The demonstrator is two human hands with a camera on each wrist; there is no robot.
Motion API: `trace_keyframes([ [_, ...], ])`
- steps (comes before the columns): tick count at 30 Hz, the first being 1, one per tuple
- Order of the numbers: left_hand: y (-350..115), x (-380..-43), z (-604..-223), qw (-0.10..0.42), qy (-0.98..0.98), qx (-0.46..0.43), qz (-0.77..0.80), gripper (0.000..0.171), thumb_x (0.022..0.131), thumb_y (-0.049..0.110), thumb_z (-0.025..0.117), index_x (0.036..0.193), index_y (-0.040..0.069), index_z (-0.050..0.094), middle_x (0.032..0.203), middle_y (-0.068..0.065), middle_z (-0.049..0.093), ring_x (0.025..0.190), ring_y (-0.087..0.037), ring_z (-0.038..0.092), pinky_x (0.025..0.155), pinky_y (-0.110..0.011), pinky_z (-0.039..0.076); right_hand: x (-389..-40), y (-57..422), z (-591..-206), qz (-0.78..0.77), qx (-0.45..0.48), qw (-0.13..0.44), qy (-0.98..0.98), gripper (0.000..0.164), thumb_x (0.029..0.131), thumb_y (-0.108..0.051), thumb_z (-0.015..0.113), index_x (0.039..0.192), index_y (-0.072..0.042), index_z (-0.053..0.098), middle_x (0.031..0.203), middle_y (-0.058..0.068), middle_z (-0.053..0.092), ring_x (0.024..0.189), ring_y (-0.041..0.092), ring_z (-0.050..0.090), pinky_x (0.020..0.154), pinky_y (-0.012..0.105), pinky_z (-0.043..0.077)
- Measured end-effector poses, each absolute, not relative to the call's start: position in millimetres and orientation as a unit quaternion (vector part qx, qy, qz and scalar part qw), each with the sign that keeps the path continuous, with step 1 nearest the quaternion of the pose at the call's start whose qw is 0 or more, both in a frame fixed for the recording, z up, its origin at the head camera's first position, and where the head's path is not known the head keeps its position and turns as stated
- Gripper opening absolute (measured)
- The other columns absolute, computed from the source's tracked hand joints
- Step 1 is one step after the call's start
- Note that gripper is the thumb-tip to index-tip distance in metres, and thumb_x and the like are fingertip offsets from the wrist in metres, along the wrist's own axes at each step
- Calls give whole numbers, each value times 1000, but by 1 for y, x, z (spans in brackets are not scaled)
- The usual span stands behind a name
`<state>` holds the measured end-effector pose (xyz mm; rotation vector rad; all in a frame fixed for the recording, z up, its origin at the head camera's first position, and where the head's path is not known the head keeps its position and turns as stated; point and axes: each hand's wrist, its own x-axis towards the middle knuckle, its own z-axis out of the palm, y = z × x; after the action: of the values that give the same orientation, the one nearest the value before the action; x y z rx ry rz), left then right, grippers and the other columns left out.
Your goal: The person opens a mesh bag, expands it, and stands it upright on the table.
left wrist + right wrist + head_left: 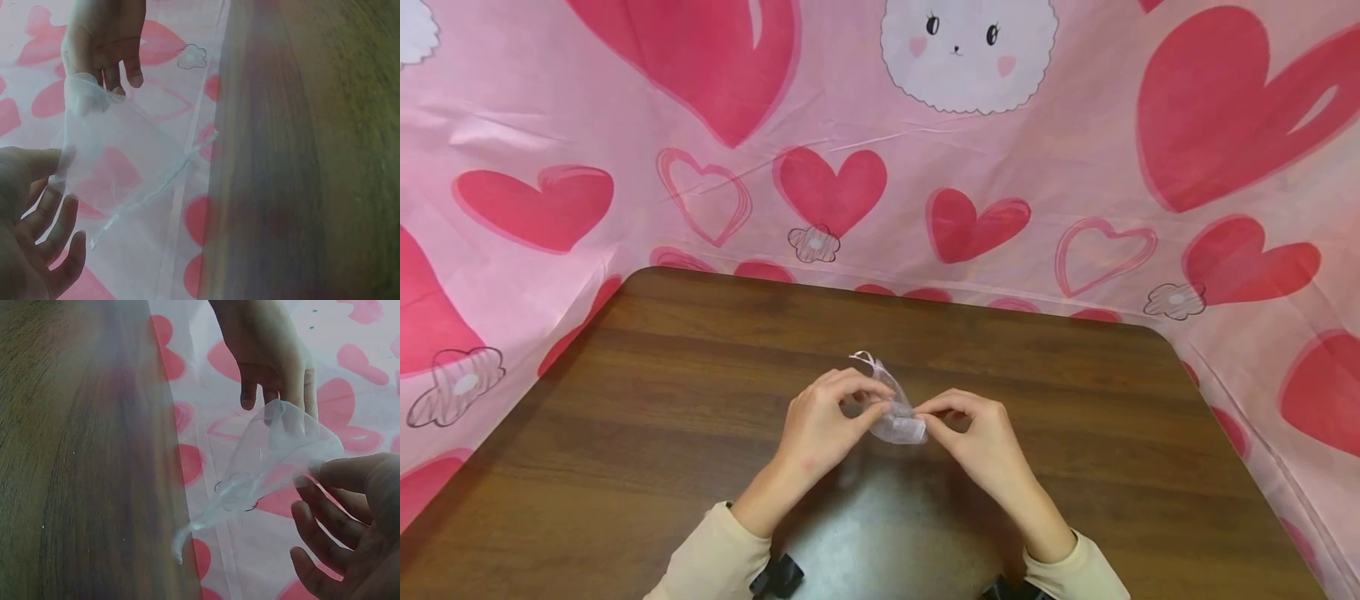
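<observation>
Between both hands hangs a small sheer white drawstring pouch (901, 427), see-through like organza, with a thin white cord sticking out at its far end. Thumb and forefinger of my left hand (827, 421) pinch one side of it. On the opposite side, my right hand (977, 429) pinches a corner the same way. In the left wrist view the pouch (119, 150) is spread flat, its cord edge slanting down to the left. The right wrist view shows the pouch (275, 450) narrowing toward the cord end, the other fingers loosely bent below.
A brown wood-grain table (700, 358) lies under the hands, with a bright glare patch near its front. Around it hangs a pink sheet (850, 108) printed with red hearts. Dark wrist-camera mounts (778, 575) show at the cream sleeves (718, 554).
</observation>
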<state>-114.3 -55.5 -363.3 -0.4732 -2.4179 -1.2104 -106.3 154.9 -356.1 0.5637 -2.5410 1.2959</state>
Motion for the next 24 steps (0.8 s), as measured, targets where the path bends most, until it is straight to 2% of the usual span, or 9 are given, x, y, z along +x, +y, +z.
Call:
trace_keyframes([
  [5, -55, -114, -364, 194, -866, -185, -421, 21, 77, 19, 87, 93, 29, 79, 80, 22, 59, 79, -9, 59, 64, -29, 46, -106, 153, -356, 444, 197, 132, -864, 21, 77, 5, 79, 84, -14, 77, 81, -13, 71, 78, 7, 65, 73, 37, 54],
  [10, -56, -112, -365, 171, -876, -210, -399, 22, 77, 22, 87, 96, 30, 80, 97, 20, 61, 94, -4, 57, 66, -31, 47, -107, 151, -359, 436, 207, 148, -863, 22, 75, 7, 79, 82, -14, 76, 79, -10, 71, 74, 6, 64, 71, 35, 54],
  [13, -57, -111, -366, 158, -880, -223, -389, 21, 77, 27, 87, 97, 30, 80, 103, 20, 64, 97, -3, 56, 68, -30, 48, -107, 150, -362, 427, 212, 160, -864, 24, 75, 8, 79, 81, -15, 75, 78, -8, 71, 73, 7, 63, 70, 34, 54],
  [19, -55, -110, -368, 160, -889, -212, -372, 16, 79, 33, 85, 94, 31, 80, 95, 22, 70, 88, -1, 56, 66, -28, 47, -107, 151, -364, 420, 213, 173, -865, 28, 72, 9, 81, 79, -17, 74, 76, -14, 67, 71, 5, 62, 68, 34, 53],
  [24, -53, -111, -368, 165, -893, -195, -369, 12, 78, 28, 86, 88, 32, 79, 91, 22, 69, 85, -1, 55, 65, -28, 46, -107, 152, -362, 426, 217, 164, -863, 22, 75, 7, 79, 81, -14, 74, 78, -9, 69, 73, 5, 62, 69, 34, 53],
])
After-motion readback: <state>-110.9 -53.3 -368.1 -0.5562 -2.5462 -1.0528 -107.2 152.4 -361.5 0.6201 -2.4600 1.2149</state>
